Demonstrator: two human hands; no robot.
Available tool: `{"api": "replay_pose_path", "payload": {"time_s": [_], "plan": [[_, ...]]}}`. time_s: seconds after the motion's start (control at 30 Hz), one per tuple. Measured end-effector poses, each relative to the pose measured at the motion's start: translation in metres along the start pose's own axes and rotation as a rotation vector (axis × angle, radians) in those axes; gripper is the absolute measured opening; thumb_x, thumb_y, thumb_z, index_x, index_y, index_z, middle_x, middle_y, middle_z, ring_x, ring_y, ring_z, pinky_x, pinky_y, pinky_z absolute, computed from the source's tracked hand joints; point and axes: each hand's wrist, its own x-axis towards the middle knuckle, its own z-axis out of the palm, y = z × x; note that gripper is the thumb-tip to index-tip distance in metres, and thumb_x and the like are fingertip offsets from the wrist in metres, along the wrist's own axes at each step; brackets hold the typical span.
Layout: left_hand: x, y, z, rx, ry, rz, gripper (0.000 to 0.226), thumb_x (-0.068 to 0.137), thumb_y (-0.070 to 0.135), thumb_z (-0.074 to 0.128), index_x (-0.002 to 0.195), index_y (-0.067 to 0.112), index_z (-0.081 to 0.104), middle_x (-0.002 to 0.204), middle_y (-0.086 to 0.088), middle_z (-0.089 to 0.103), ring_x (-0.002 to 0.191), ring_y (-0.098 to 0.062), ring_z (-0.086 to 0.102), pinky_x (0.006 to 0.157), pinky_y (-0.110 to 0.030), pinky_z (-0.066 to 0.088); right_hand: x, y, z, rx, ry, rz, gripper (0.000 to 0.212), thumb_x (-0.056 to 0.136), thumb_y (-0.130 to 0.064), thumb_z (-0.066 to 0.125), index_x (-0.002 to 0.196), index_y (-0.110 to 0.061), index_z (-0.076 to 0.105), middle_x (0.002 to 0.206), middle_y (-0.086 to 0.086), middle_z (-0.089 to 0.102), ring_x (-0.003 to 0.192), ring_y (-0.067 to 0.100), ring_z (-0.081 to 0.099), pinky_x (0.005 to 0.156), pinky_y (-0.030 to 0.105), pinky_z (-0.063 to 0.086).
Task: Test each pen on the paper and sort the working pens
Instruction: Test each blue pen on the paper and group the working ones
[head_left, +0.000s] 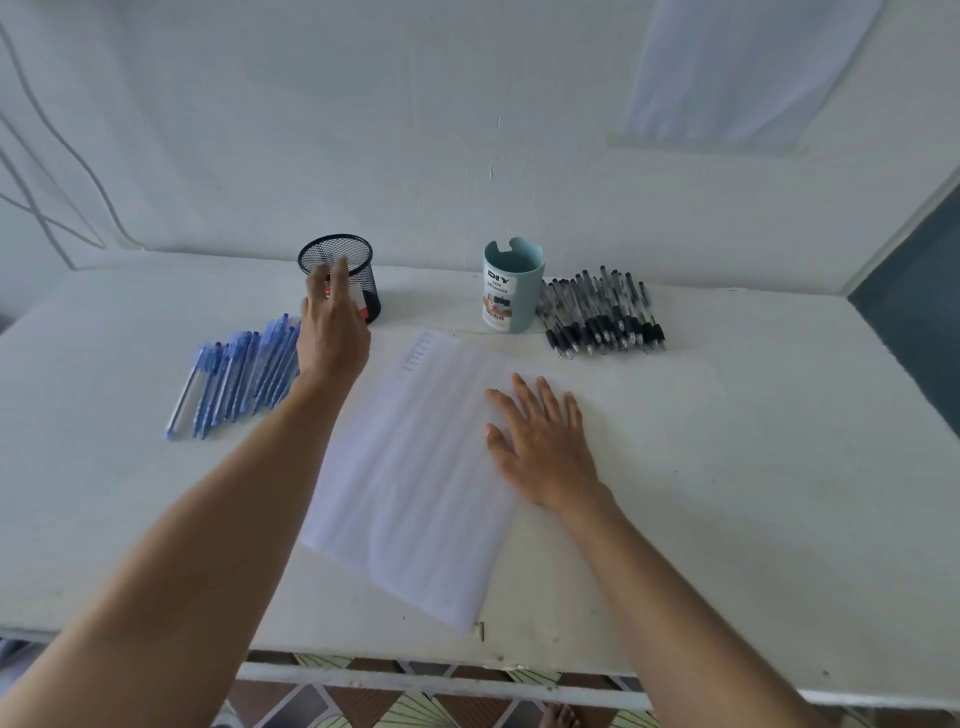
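Note:
A lined sheet of paper (415, 467) lies tilted in the middle of the white table, with a few small marks near its top left corner. My right hand (540, 441) rests flat on its right edge, fingers spread. My left hand (332, 327) reaches forward with straight fingers in front of the black mesh pen cup (358, 260); it holds nothing. Several blue pens (234, 374) lie in a row left of that hand. A teal pen cup (514, 286) stands at the back, with several black pens (602, 317) in a pile to its right.
The white table (727, 493) runs up to a white wall at the back. Its front edge is near me, with patterned floor tiles and a bare foot (558, 717) below. A dark panel (914, 312) stands at the far right.

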Motion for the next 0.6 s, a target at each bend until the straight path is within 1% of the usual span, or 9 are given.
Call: {"api": "replay_pose_path", "payload": {"time_s": [0.07,0.13,0.23,0.3,0.33,0.4,0.43,0.53,0.6], "plan": [[0.006,-0.002,0.003,-0.045,0.031,-0.004,0.045,0.095,-0.007,0.046,0.139,0.001,0.046,0.143,-0.023,0.038,0.118,-0.046,0.049,0.088,-0.053,0.046,0.0,0.0,0.001,-0.003,0.005,0.002,0.063,0.093,-0.054,0.015,0.154,-0.039,0.021,0.167,-0.005,0.006,0.154,0.022,-0.002,0.122,0.051,-0.004],[0.007,-0.001,0.004,-0.084,0.083,0.007,0.029,0.095,-0.006,0.047,0.124,-0.004,0.054,0.131,-0.027,0.045,0.113,-0.045,0.05,0.091,-0.055,0.047,0.001,0.0,0.0,0.003,0.011,0.004,0.063,0.093,-0.054,0.015,0.153,-0.039,0.022,0.167,-0.005,0.007,0.154,0.022,-0.002,0.122,0.051,-0.003],[0.004,0.003,0.003,-0.132,0.165,0.064,0.021,0.094,-0.004,0.048,0.112,-0.006,0.06,0.119,-0.028,0.051,0.108,-0.045,0.052,0.091,-0.051,0.046,0.0,-0.001,0.0,0.009,0.028,0.004,0.066,0.09,-0.056,0.012,0.153,-0.038,0.023,0.167,-0.005,0.008,0.154,0.022,-0.001,0.122,0.052,-0.003],[-0.002,0.008,0.001,-0.165,0.207,0.115,0.02,0.093,-0.001,0.05,0.109,-0.004,0.062,0.114,-0.027,0.054,0.101,-0.043,0.057,0.087,-0.044,0.047,-0.001,-0.001,0.0,0.009,0.022,0.006,0.066,0.091,-0.056,0.012,0.153,-0.037,0.023,0.167,-0.005,0.008,0.154,0.022,-0.002,0.122,0.051,-0.004],[-0.007,0.011,0.0,-0.179,0.225,0.15,0.019,0.092,-0.001,0.052,0.107,-0.003,0.064,0.111,-0.026,0.055,0.095,-0.041,0.059,0.085,-0.036,0.046,-0.001,-0.001,0.0,0.009,0.017,0.006,0.063,0.094,-0.055,0.015,0.153,-0.037,0.022,0.167,-0.004,0.007,0.154,0.022,-0.003,0.122,0.051,-0.004],[-0.02,0.02,-0.003,-0.201,0.244,0.237,0.015,0.091,-0.002,0.056,0.103,-0.003,0.065,0.106,-0.024,0.057,0.085,-0.034,0.061,0.081,-0.02,0.039,0.0,0.0,0.0,0.002,0.019,0.001,0.057,0.1,-0.052,0.022,0.154,-0.035,0.022,0.167,-0.004,0.006,0.154,0.022,-0.003,0.122,0.052,-0.004],[-0.028,0.025,-0.004,-0.215,0.242,0.273,0.015,0.09,-0.002,0.057,0.102,-0.003,0.065,0.104,-0.023,0.058,0.082,-0.029,0.06,0.079,-0.016,0.037,0.0,-0.001,0.0,-0.002,0.021,-0.001,0.055,0.101,-0.05,0.025,0.154,-0.034,0.022,0.167,-0.003,0.006,0.154,0.023,-0.003,0.122,0.052,-0.004],[-0.054,0.036,-0.005,-0.268,0.223,0.327,0.014,0.091,0.0,0.061,0.103,-0.001,0.068,0.102,-0.019,0.06,0.076,-0.013,0.053,0.076,-0.011,0.038,0.0,-0.001,0.001,-0.006,0.023,0.001,0.054,0.102,-0.048,0.028,0.154,-0.033,0.022,0.167,-0.003,0.007,0.154,0.023,-0.003,0.122,0.052,-0.003],[-0.07,0.04,-0.004,-0.278,0.208,0.355,0.013,0.09,0.0,0.063,0.103,0.0,0.068,0.1,-0.017,0.06,0.075,-0.006,0.049,0.074,-0.009,0.037,0.0,-0.001,0.001,-0.005,0.035,0.001,0.054,0.102,-0.048,0.029,0.154,-0.032,0.023,0.167,-0.004,0.008,0.153,0.023,-0.002,0.122,0.051,-0.004]]}}
